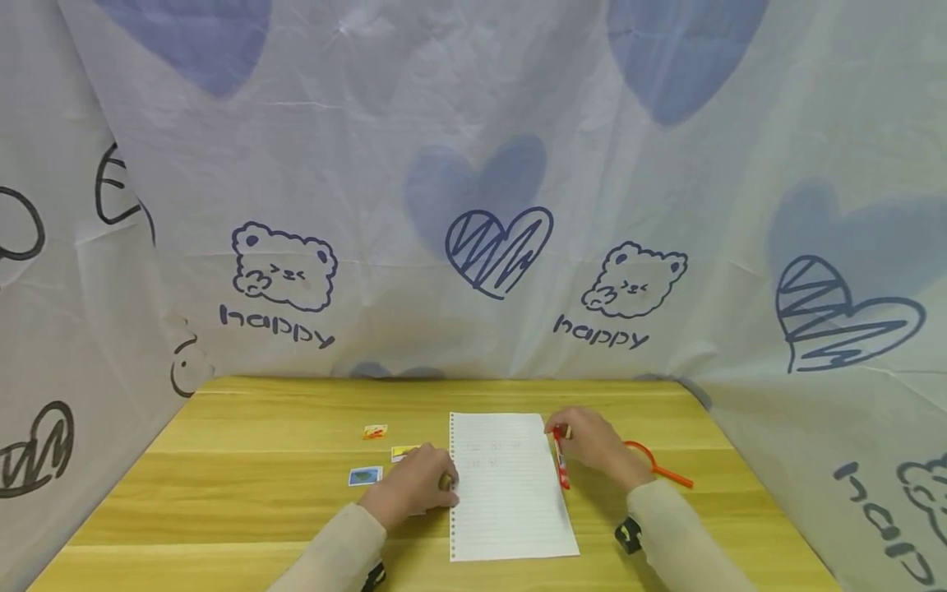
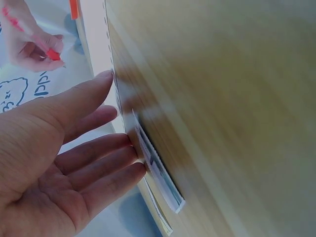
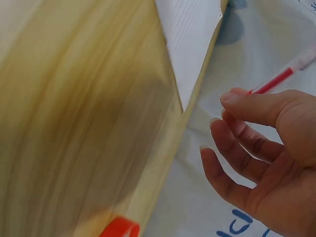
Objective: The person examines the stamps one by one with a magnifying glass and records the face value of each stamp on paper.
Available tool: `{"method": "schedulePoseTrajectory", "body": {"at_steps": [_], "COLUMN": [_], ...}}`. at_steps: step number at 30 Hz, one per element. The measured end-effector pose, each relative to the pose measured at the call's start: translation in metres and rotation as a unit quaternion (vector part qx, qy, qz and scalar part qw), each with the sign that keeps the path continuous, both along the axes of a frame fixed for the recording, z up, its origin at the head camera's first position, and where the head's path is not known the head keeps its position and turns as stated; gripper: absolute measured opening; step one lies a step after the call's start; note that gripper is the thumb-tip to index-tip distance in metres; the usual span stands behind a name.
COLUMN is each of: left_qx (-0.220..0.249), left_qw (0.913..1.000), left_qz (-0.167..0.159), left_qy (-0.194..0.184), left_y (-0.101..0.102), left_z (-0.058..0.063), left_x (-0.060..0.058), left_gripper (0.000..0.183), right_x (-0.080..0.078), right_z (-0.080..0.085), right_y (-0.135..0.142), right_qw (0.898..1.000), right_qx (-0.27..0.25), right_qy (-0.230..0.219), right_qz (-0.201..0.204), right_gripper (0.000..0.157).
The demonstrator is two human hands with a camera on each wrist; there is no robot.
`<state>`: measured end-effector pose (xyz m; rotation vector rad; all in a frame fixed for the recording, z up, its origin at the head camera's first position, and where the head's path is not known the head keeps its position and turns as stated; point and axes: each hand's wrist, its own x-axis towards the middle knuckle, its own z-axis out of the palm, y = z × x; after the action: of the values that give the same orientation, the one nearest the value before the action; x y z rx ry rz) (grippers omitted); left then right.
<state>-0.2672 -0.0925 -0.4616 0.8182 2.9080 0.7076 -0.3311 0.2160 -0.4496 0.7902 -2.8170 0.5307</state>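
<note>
A sheet of lined paper (image 1: 510,501) with punched holes down its left side lies on the table, with faint reddish writing near its top. My left hand (image 1: 422,481) rests at the paper's left edge, thumb touching it, fingers loosely extended and holding nothing. In the right wrist view, my right hand (image 3: 266,143) pinches a red pen (image 3: 276,80) between thumb and index finger. The head view has this pen (image 1: 562,469) above the paper's right edge. Beside the left hand lie small picture cards: a blue card (image 1: 366,476) and a partly covered yellow card (image 1: 403,451).
Right of the right hand lies an orange-red loop with a handle (image 1: 673,477), like a magnifying glass, partly hidden by the hand. Another small yellow-and-red card (image 1: 375,432) lies farther back on the wooden table (image 1: 259,460). A printed cloth (image 1: 385,247) hangs behind and at the sides.
</note>
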Motion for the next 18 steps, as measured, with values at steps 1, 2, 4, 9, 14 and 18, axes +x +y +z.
{"method": "schedulePoseTrajectory", "body": {"at_steps": [1, 2, 4, 9, 14, 18], "left_qx": [0.0, 0.0, -0.001, -0.007, -0.008, -0.006], "left_qw": [1.0, 1.0, 1.0, 0.9999, 0.9999, 1.0], "left_qz": [0.001, 0.002, 0.003, 0.008, 0.007, 0.003], "left_qy": [-0.002, -0.003, -0.006, -0.009, -0.008, 0.0], "left_y": [0.0, 0.0, 0.0, 0.0, 0.0, 0.0], "left_z": [0.0, 0.0, 0.0, -0.002, -0.002, -0.002], "left_x": [0.0, 0.0, 0.0, -0.001, -0.001, -0.001], "left_gripper": [0.019, 0.019, 0.019, 0.02, 0.02, 0.02], "right_x": [0.0, 0.0, 0.001, 0.0, -0.001, -0.002], "right_z": [0.0, 0.001, 0.002, 0.0, -0.003, -0.005], "right_y": [0.003, 0.005, 0.01, 0.018, 0.024, 0.027], "right_qw": [1.0, 1.0, 1.0, 1.0, 0.999, 0.998], "right_qx": [0.0, 0.002, 0.004, 0.017, 0.034, 0.053], "right_qy": [0.004, 0.01, 0.015, 0.012, 0.004, 0.008], "right_qz": [0.002, 0.006, 0.009, 0.003, -0.014, -0.03], "right_gripper": [0.022, 0.022, 0.023, 0.024, 0.028, 0.03]}}
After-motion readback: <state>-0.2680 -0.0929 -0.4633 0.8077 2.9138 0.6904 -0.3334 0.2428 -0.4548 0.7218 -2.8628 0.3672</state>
